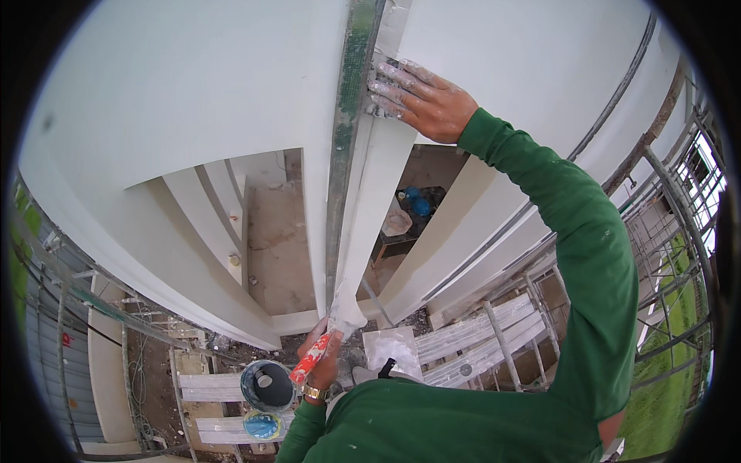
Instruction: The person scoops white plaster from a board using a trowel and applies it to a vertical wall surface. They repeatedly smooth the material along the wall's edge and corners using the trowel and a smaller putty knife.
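Scraper (315, 355), red-handled with a white-coated blade, sits low centre in the left hand (327, 366) — fingers closed round the handle. Right hand (426, 99) is higher, white-smeared fingers straight, slightly spread beside the green-grey bar (349, 131) — can't tell if it's gripping; dark bucket (248, 393) lower left.

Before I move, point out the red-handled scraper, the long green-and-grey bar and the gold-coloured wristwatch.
Red-handled scraper (312, 357): head view, on the middle of its red handle.
Long green-and-grey bar (346, 154): head view, about midway along its visible length.
Gold-coloured wristwatch (314, 393): head view, on its band.
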The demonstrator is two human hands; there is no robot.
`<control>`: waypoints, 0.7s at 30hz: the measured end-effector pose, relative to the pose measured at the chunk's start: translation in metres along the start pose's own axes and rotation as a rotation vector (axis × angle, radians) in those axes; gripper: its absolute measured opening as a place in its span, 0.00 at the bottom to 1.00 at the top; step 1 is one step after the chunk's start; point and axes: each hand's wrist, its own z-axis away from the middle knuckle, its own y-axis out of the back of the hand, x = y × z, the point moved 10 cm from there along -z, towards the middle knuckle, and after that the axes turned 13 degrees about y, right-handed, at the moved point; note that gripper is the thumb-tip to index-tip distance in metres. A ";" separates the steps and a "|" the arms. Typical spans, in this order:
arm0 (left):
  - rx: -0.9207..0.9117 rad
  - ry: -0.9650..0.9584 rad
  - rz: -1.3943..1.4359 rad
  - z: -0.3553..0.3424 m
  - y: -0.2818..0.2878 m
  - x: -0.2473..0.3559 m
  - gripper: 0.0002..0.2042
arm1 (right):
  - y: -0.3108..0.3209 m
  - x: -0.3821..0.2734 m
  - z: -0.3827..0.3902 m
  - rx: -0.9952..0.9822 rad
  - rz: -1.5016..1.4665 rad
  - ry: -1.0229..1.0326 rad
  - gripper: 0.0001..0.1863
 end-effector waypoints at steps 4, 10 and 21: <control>-0.079 0.031 0.007 -0.007 -0.017 0.001 0.21 | 0.001 0.000 -0.001 -0.200 0.042 -0.034 0.18; -0.127 0.051 0.022 -0.003 -0.025 0.008 0.20 | 0.027 -0.019 0.010 -0.241 -0.011 -0.122 0.18; 0.161 -0.207 -0.062 -0.003 0.027 0.084 0.20 | 0.029 -0.273 0.072 0.975 -2.512 -1.927 0.15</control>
